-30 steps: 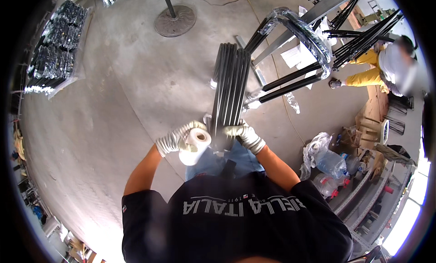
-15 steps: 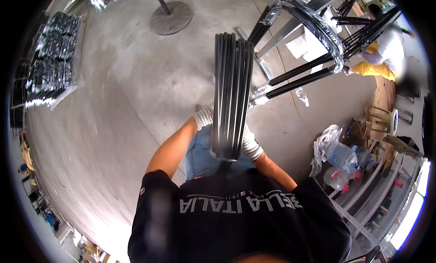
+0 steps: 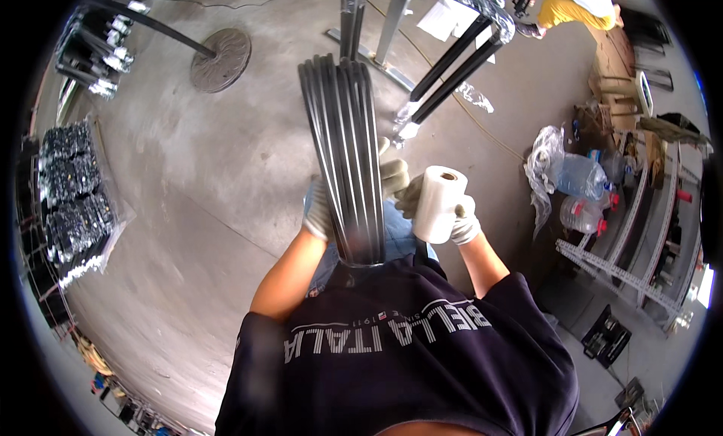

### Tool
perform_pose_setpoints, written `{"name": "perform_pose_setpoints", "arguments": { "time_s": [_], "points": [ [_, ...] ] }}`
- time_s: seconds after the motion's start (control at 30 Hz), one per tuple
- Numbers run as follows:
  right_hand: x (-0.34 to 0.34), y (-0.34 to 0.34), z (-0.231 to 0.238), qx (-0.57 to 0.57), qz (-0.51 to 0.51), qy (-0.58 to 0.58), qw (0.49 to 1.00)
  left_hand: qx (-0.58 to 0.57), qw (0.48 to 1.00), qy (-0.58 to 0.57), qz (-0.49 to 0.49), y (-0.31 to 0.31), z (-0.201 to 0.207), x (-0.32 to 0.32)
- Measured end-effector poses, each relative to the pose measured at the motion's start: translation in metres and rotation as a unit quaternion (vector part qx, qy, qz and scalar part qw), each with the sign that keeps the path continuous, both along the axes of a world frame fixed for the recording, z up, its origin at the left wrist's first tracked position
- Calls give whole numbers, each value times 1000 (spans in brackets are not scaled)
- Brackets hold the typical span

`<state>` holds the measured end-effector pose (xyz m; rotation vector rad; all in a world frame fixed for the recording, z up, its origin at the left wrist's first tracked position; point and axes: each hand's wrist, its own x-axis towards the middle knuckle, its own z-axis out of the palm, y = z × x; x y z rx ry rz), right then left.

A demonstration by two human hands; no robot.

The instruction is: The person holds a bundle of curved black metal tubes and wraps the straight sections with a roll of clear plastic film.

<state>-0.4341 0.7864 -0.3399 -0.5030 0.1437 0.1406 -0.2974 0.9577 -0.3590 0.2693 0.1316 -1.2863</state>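
In front of my body stands a bundle of bent black metal tubes (image 3: 343,157), packed side by side. My left hand (image 3: 320,212), in a pale work glove, grips it from the left; gloved fingers show on the bundle's right side, and the palm is hidden behind the tubes. To the right of the bundle, my gloved right hand (image 3: 465,220) is closed around a white roll of plastic film (image 3: 438,206), held upright with its core hole facing up. The roll and the bundle are apart.
Ahead stands a metal stand with film-wrapped black tube frames (image 3: 452,78). A round floor base with a pole (image 3: 220,59) is at far left, wrapped black bundles (image 3: 75,195) at left. Large plastic bottles (image 3: 581,176) and a metal rack (image 3: 625,240) are right. A person in yellow trousers (image 3: 576,10) is beyond.
The film roll has come into view in my right hand, which has moved right, out from behind the bundle. The bundle now leans slightly and sits further left. The view has shifted.
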Motion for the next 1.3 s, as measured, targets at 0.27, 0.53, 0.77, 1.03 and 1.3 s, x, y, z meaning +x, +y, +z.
{"name": "perform_pose_setpoints", "arguments": {
  "time_s": [0.27, 0.53, 0.77, 1.03, 1.3],
  "points": [
    [-34, 5, -10, 12, -93, 101, 990, 27, 997, -78, -11, 29, 33, -34],
    [-33, 43, -34, 212, -40, -17, 976, 66, 996, -42, -50, 37, 29, -24],
    [-69, 5, -22, 177, 34, 10, 983, 60, 984, -87, -140, 28, 42, -17],
    [-73, 82, 76, 149, -12, 132, 980, 146, 976, -150, -57, 29, 41, -29],
    [-23, 114, 144, -146, 1, 168, 975, 290, 819, -495, 2, 128, 125, -89]
  ]
}}
